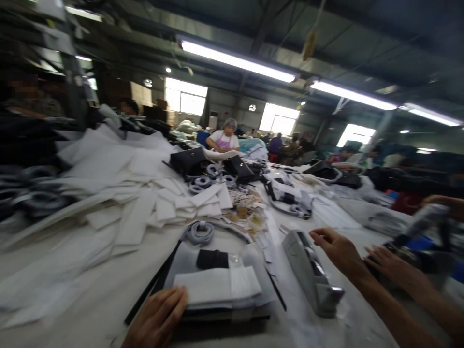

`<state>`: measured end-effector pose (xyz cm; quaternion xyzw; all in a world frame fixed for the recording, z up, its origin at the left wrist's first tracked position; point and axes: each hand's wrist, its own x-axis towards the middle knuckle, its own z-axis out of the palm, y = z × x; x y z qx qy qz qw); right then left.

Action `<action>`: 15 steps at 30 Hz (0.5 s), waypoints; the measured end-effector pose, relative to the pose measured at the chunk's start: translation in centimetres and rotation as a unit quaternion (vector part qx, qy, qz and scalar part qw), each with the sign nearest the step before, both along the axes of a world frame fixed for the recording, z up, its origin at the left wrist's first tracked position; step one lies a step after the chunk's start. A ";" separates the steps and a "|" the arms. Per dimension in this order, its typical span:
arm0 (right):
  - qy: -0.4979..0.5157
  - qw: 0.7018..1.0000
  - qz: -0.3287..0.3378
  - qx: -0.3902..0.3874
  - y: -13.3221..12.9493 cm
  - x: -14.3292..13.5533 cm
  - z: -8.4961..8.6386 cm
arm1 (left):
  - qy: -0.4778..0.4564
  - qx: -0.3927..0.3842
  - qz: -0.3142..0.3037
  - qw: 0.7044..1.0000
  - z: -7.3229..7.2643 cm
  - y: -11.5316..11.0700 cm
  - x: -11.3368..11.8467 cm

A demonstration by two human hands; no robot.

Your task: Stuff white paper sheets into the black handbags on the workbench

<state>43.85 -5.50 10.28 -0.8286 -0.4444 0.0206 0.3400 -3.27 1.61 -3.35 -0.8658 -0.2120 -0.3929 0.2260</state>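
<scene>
On the desk (87, 314), the left hand (159, 314) rests on the pad (206, 287) over the bag (182, 261), likely steadying it, the right hand (339, 251) beside the dispenser (304, 273) kept within reach, though whether either grip is clamped I cannot tell.

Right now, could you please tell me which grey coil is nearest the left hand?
The grey coil beyond the white pad that the left hand touches; other grey coils all lie farther from that hand.

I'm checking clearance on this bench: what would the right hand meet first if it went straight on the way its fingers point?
Probably the far end of the grey tape dispenser; depth is unclear, so the right hand might pass above it.
</scene>
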 end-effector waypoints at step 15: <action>-0.042 0.912 0.323 -0.248 15.1 -19.5 -4.8 | -0.025 -0.119 -0.029 0.992 -1.1 -0.7 0.4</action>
